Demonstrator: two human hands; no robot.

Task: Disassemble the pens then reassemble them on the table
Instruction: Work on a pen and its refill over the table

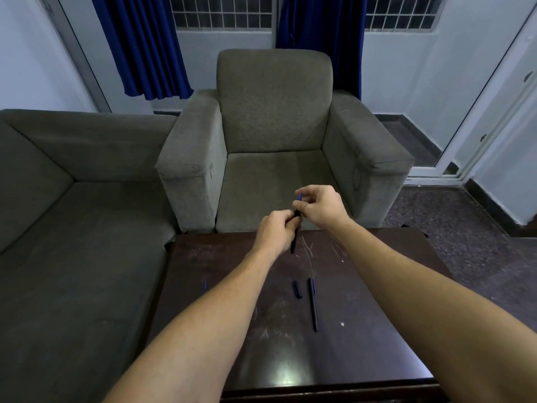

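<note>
Left hand (271, 232) grips the pen barrel (294, 242), long axis near-upright; right hand (318, 206) just above it pinches the blue refill (299, 196) along that axis.

Grey armchair (274, 112) sits straight ahead of me, w/ a grey sofa (72, 199) just beside it on my left, blue curtains (145, 48) & gridded windows (220, 10) behind it, white door (494, 126) off to its right.

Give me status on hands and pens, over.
Left hand grips black pen barrel; right hand pinches blue part at top. Cap and second pen lie on table. Nothing obstructing.
</note>
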